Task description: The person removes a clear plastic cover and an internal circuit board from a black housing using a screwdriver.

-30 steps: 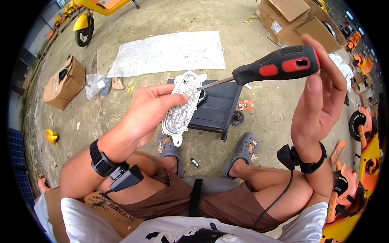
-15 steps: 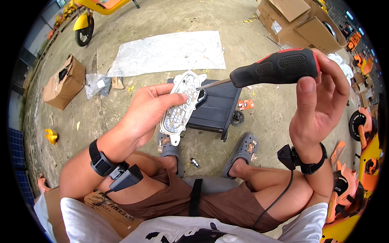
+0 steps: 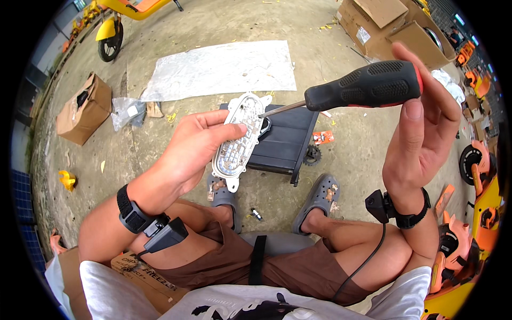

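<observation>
We are noting the L hand (image 3: 192,140) pinching the white oval housing (image 3: 232,157), thumb bearing on its face, fingers curling behind; it's sitting approx. over the black platform (image 3: 282,146), contact unclear. The R hand (image 3: 418,138) is lightly gripping the screwdriver (image 3: 365,85) by its butt end, thumb opposing part-spread fingers; the tip is meeting the housing near its upper R edge. Poss. faults, in our judgement: side load causing slippage, tip gouging housing or jabbing L thumb; loose R hold letting the handle roll. Re markings: we're seeing dark block lettering on the near carton (image 3: 144,274) and a white label (image 3: 364,36), too small to read, on the far carton (image 3: 397,15).
</observation>
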Tool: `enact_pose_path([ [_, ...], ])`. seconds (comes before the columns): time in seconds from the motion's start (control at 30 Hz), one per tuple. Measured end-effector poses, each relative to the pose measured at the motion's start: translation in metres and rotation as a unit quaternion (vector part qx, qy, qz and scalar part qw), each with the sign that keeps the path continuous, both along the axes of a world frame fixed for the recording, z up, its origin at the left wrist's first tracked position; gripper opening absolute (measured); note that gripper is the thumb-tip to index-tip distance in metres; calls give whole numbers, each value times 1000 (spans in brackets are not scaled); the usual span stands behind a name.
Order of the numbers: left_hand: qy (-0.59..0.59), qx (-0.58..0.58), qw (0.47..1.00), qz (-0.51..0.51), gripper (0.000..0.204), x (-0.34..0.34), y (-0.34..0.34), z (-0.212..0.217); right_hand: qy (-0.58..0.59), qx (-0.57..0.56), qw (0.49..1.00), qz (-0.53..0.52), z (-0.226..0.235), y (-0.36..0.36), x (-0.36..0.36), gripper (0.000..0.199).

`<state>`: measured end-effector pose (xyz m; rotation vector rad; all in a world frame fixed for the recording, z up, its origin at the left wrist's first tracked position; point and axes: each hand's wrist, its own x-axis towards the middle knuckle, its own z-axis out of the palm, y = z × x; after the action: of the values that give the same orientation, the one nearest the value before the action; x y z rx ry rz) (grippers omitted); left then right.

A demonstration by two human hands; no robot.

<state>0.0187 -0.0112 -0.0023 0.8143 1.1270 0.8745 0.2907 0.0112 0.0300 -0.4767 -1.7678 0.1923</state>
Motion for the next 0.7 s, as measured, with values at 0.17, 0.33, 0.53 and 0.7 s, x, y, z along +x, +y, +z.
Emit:
enact_pose_path([
  [0.17, 8, 2, 1000, -1, 21, -3, -1, -2, -82, -15, 990, -111, 2, -8, 13, 30],
  [0.33, 0, 16, 1000, 3, 22, 1, 0, 1, 32, -22, 999, -2, -3, 2, 11, 28],
  [0.53, -7, 16, 1000, -5, 21, -1, 0, 2, 3, 3, 999, 41, 1, 3, 3, 35],
  [0.7, 4, 18, 1000, 7, 20, -5, 0, -1, -6, -21, 999, -27, -6, -7, 4, 38],
])
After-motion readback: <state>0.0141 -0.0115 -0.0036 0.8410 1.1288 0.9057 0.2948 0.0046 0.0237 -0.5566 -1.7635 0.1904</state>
